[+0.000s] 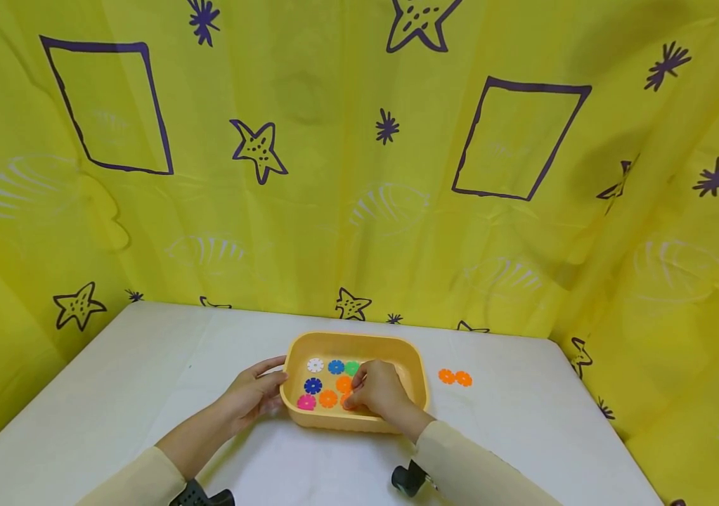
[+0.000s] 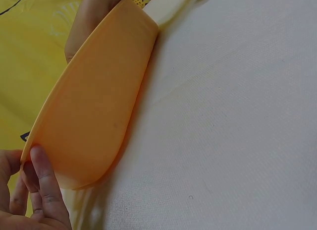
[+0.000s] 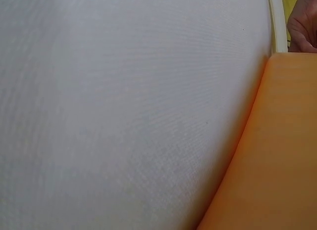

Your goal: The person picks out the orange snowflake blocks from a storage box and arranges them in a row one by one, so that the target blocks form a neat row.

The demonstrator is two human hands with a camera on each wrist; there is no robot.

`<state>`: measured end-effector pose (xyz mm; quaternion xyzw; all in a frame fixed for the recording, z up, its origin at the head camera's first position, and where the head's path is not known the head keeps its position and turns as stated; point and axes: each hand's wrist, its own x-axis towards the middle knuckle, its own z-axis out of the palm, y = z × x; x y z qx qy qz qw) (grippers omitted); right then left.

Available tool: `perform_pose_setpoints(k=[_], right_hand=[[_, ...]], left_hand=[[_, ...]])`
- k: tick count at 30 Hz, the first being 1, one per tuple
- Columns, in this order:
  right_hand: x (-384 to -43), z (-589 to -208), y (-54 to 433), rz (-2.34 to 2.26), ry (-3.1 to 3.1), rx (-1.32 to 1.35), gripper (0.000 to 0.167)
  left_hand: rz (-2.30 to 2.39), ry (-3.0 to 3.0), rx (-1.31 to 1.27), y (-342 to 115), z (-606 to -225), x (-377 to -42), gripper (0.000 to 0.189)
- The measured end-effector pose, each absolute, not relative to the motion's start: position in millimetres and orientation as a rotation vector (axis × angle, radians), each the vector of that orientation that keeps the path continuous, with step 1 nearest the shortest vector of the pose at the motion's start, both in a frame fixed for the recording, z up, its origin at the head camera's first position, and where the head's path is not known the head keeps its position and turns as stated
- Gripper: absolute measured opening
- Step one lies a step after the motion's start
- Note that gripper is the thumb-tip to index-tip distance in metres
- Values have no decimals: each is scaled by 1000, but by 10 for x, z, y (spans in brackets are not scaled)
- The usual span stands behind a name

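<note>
A pale orange plastic basin sits on the white table. My left hand grips its left end; in the left wrist view a fingertip lies on the outer wall just below the rim. My right hand reaches down inside the basin, thumb and forefinger bent at an orange snowflake disc that they partly cover. Around it lie other flat notched discs: white, light blue, green, dark blue, pink and more orange ones.
Right of the basin, two orange snowflake discs lie side by side on the white tabletop. A yellow curtain with star and fish drawings closes off the back and sides. Black devices show near both wrists.
</note>
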<state>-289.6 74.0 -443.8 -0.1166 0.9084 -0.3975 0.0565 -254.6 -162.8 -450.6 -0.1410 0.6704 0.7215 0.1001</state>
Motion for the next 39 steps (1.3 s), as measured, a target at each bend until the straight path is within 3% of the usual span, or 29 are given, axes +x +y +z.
perform_pose_setpoints(k=[39], right_hand=[[-2908,-4423,735,-1166,2714,-263,30]], left_hand=[[2123,1979,-432,-1642,-4506,-2547,49]])
